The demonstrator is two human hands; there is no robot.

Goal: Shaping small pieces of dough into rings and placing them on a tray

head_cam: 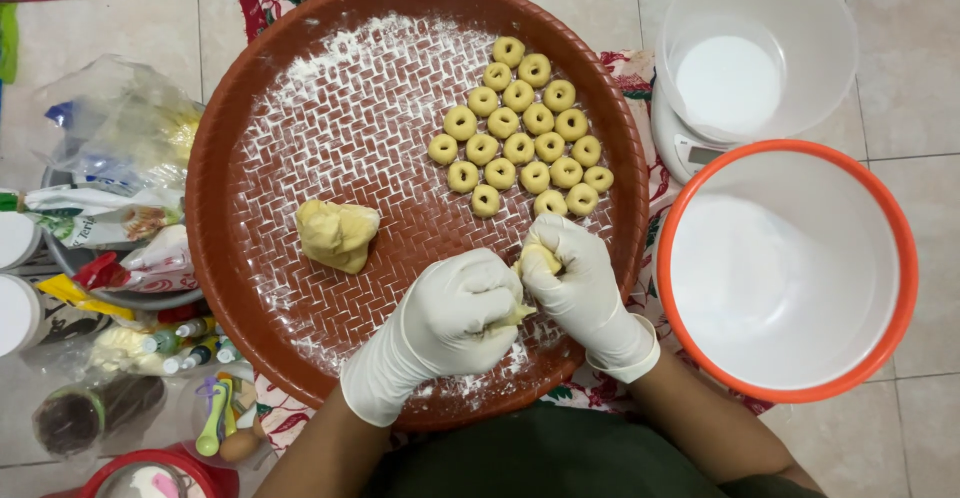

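A big round brown woven tray [300, 78], dusted with flour, lies in front of me. Both my hands wear white gloves. My left hand [455, 318] is closed around a lump of yellow dough [519, 313] that pokes out at its right side. My right hand [580, 278] pinches a small piece of dough [537, 258] right beside it. Several small ring-shaped dough pieces [523, 128] sit in rows on the tray's upper right. A larger yellow dough lump [336, 233] rests at the tray's middle left.
A white bowl with an orange rim [900, 258] stands to the right, and a clear tub of white powder [755, 48] sits on a scale behind it. Plastic bags, small bottles and jars [120, 188] crowd the tiled floor on the left.
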